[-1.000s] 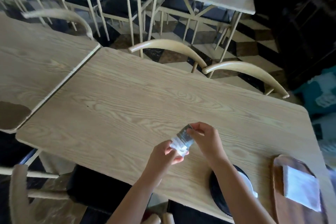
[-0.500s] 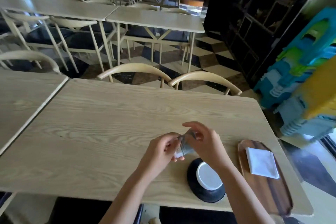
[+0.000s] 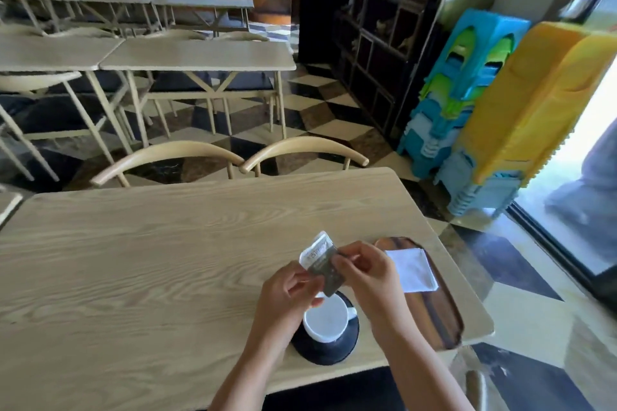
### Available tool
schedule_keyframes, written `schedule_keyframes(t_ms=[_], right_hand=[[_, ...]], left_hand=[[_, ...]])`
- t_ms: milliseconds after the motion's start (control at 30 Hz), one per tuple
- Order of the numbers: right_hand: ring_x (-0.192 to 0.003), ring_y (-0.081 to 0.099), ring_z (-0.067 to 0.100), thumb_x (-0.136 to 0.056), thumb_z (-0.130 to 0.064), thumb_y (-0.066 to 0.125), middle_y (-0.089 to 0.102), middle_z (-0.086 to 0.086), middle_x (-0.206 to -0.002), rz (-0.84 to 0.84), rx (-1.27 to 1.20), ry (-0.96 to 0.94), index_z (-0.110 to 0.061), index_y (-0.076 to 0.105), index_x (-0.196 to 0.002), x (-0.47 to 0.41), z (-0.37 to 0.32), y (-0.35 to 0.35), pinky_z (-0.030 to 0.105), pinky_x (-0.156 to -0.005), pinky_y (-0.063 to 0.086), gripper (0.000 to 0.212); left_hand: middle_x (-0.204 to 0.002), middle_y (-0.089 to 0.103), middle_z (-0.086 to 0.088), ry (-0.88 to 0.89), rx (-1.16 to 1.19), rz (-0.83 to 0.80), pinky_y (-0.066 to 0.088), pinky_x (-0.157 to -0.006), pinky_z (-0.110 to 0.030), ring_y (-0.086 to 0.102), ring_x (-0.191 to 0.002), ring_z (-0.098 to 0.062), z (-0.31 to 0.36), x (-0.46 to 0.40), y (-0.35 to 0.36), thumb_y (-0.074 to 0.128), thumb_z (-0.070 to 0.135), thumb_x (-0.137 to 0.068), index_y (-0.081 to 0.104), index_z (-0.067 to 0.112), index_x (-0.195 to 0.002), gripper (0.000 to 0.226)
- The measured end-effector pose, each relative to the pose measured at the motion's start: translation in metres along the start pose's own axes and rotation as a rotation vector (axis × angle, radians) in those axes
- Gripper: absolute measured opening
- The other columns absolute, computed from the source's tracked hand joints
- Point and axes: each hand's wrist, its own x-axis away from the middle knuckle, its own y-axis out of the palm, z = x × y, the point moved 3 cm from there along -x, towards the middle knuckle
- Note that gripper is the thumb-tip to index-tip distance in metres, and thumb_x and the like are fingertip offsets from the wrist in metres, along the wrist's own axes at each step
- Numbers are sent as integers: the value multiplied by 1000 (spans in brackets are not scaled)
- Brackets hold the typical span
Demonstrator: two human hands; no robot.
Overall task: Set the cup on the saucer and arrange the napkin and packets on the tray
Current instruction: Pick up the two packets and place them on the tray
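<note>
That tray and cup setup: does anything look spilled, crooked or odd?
Nothing looks spilled or damaged. The white cup sits on the dark saucer, and the napkin lies flat, a little askew, on the wooden tray. The packets are not on the tray; the left hand and right hand hold them above the cup.

Both forearms bare from the bottom edge up to the wrists, w/ no sleeve, cuff or glove in view on either. Left hand (image 3: 285, 290) and right hand (image 3: 369, 274) both bare too: no ring, watch, strap or bracelet to be made out, tho the pic is soft and wide-angle, so small stuff could be lost. Nails look short & plain as far as can be told; rest of the body is out of frame.
</note>
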Motion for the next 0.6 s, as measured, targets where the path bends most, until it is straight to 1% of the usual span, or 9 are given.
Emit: schedule_keyframes(t_ms=[67,167,233,333,367,400,467,533,600], right_hand=[[-64,67,21,-77,-6,66,70,5,-66,-7,-12,-10,-19,66,-67,-4,7,-12,31,-58,54,16],[-64,66,9,-71,-19,64,70,-4,-67,-49,-24,-10,-23,65,-69,-13,15,-34,18,-56,49,4],[-69,68,14,-67,-24,61,71,-1,-69,-80,-50,10,-21,65,-70,-19,25,-54,21,-60,51,6],[-80,66,32,-70,-22,63,69,11,-75,-126,-73,34,-11,63,-72,-28,35,-92,46,-76,53,11],[-79,66,29,-72,-17,64,68,13,-75,-132,-71,42,-10,63,-73,-31,40,-107,44,-77,53,7],[-75,66,19,-75,-11,65,67,8,-71,-131,-59,41,-8,63,-73,-34,44,-123,33,-72,54,4],[-60,60,-3,-76,-3,67,64,-6,-62,-131,-15,30,-16,63,-74,-39,51,-153,8,-56,44,14],[-60,59,-7,-77,-8,69,64,-12,-63,-154,61,32,-26,61,-74,-42,62,-175,3,-53,40,20],[-63,61,-5,-77,-16,70,66,-12,-69,-177,147,46,-29,60,-75,-44,76,-192,5,-55,41,17]], left_hand=[[-85,75,-5,27,-8,21,56,-67,-27,70,-81,-19,-3,-1,14,63,5,-83,72,22,-85,19],[-78,74,0,69,8,52,56,-64,-25,70,-76,-15,-1,-5,41,65,7,-81,72,24,-77,19],[-78,75,-1,97,13,99,55,-60,-22,70,-75,-15,-4,-9,63,63,0,-83,71,21,-77,23],[-75,74,0,110,-40,116,55,-60,-21,69,-71,-11,-14,-14,104,59,-2,-85,71,21,-76,27],[-73,74,0,108,-71,111,55,-60,-23,69,-70,-11,-19,-15,119,62,3,-83,71,24,-75,23],[-73,73,0,103,-100,109,56,-61,-26,68,-71,-12,-24,-16,133,63,11,-80,70,25,-76,16],[-77,74,-1,86,-161,114,55,-67,-33,69,-74,-16,-36,-19,158,63,21,-73,70,27,-82,13],[-82,74,0,62,-235,114,54,-71,-34,69,-78,-17,-48,-20,178,64,28,-72,69,30,-86,14],[-84,74,4,17,-246,99,56,-66,-27,69,-77,-13,-61,-20,194,66,27,-79,69,34,-87,11]])
